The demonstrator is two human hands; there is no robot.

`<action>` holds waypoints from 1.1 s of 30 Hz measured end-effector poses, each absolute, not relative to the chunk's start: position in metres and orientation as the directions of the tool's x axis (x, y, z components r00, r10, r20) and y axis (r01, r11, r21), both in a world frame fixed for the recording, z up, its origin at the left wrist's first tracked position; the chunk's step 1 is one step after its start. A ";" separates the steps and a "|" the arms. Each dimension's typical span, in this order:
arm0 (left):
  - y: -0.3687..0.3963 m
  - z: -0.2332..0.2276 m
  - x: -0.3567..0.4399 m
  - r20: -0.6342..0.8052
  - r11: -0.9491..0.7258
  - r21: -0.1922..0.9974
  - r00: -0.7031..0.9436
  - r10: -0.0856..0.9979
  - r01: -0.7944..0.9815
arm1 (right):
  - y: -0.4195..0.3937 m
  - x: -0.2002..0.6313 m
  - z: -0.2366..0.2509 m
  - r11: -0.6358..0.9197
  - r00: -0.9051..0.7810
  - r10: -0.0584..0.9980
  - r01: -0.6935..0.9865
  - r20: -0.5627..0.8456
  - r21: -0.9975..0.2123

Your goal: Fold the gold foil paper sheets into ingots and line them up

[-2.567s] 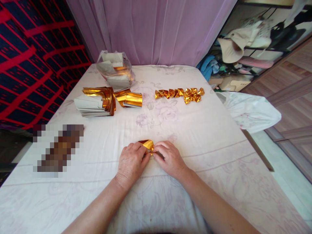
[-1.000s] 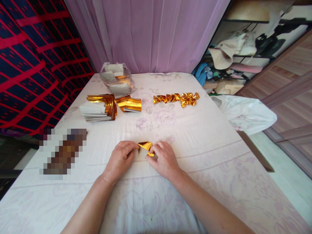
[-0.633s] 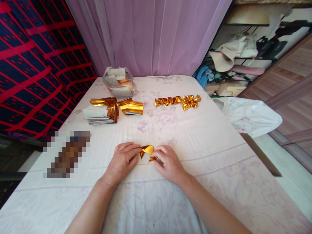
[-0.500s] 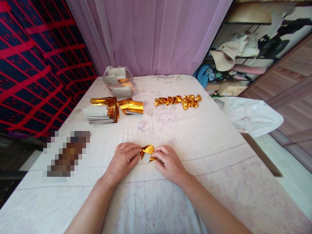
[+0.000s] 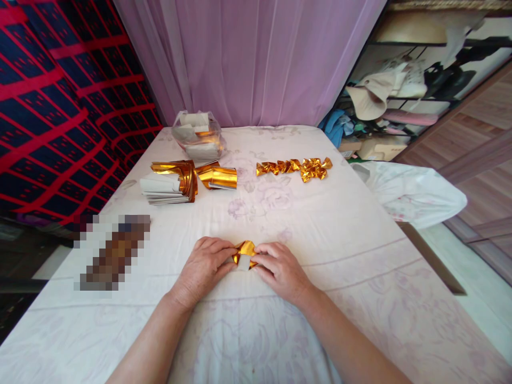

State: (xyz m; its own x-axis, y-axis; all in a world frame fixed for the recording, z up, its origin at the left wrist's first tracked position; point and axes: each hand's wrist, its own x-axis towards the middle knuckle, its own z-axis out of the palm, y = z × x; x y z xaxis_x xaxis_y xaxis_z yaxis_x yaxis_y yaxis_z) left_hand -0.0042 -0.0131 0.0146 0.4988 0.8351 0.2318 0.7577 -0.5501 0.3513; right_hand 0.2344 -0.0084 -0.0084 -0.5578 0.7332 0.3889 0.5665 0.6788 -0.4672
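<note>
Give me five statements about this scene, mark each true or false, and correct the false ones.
1. The left hand and right hand both hold the gold piece. True.
2. The curtain is green. False: the curtain is purple.
3. The clear bag is farther from the hands than the foil stack. True.
4. The folded pieces lie left of the foil stack. False: the folded pieces lie right of it.
5. The red-lined cloth hangs left of the curtain. True.

stack (image 5: 166,185): paper, glossy foil and matt | bag (image 5: 200,140) behind stack: clear glossy plastic | folds (image 5: 314,170) right of stack: glossy foil | strip (image 5: 247,247) nearer than stack: glossy foil | tablecloth (image 5: 340,224) under stack: matt fabric
</note>
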 end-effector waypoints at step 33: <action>-0.018 0.017 0.014 0.331 -0.609 0.172 0.537 0.776 0.774 | -0.007 0.235 -0.007 0.713 -0.547 0.695 0.606 0.467 -0.352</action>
State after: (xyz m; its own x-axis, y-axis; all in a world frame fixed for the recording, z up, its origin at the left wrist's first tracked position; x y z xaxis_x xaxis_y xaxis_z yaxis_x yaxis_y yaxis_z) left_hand 0.0139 -0.0176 0.0170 0.5367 0.7759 0.3315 0.7742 -0.6091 0.1722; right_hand 0.2352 -0.0073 -0.0068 -0.5468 0.6952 0.4666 0.6060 0.7132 -0.3524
